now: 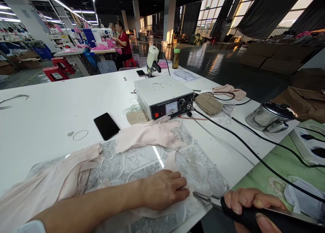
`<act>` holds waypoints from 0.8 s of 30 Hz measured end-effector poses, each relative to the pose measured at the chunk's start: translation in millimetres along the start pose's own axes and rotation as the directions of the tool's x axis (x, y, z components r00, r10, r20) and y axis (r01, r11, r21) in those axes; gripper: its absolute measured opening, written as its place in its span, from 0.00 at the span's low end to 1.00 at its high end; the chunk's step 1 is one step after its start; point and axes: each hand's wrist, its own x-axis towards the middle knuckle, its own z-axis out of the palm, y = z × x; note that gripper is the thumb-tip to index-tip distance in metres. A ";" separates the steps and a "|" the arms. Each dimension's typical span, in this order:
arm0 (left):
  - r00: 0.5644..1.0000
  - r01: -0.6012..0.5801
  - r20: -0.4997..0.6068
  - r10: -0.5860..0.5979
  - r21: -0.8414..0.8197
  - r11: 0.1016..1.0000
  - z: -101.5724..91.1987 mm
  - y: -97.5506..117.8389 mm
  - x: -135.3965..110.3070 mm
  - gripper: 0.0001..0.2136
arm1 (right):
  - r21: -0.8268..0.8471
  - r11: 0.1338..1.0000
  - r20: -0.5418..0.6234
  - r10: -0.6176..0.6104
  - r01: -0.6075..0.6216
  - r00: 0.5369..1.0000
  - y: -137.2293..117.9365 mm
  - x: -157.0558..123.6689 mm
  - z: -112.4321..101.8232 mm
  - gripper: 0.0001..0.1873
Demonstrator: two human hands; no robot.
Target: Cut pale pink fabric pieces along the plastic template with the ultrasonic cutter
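Observation:
My left hand (165, 189) lies over the clear, scratched mat (198, 165) with its fingers curled down on a thin pale pink fabric piece (171, 161). Part of that fabric shows above the knuckles; the rest is under the hand and wrist. My right hand (254, 206) is wrapped round the black handle of an ultrasonic cutter (203, 197), whose pointed metal tip aims left, a short gap from my left fingertips. A stack of pale pink fabric pieces (149, 135) rests at the mat's far edge, and a larger pile (58, 175) lies at left.
Behind the mat stands a white control box (165, 94) with a dial and red switch. Its black cable (236, 135) runs rightward. A phone (106, 126), rubber bands (133, 108), brown card templates (209, 103) and a lidded glass jug (269, 116) are on the table.

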 end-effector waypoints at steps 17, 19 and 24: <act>0.999 0.044 -0.007 -0.044 -0.027 0.999 -4.3 0.8 -4.9 0.08 | 0.018 1.000 0.041 -0.001 0.000 0.999 -1.6 -2.9 -0.8 0.04; 0.999 0.042 -0.013 -0.042 -0.034 0.999 -4.8 0.7 -5.9 0.09 | 0.024 1.000 0.047 0.003 -0.004 0.999 0.7 -4.0 -2.4 0.03; 0.997 0.046 -0.065 -0.046 0.001 0.999 -7.6 2.1 -5.7 0.11 | 0.046 0.999 0.035 0.006 -0.008 0.999 5.2 -7.2 -4.4 0.02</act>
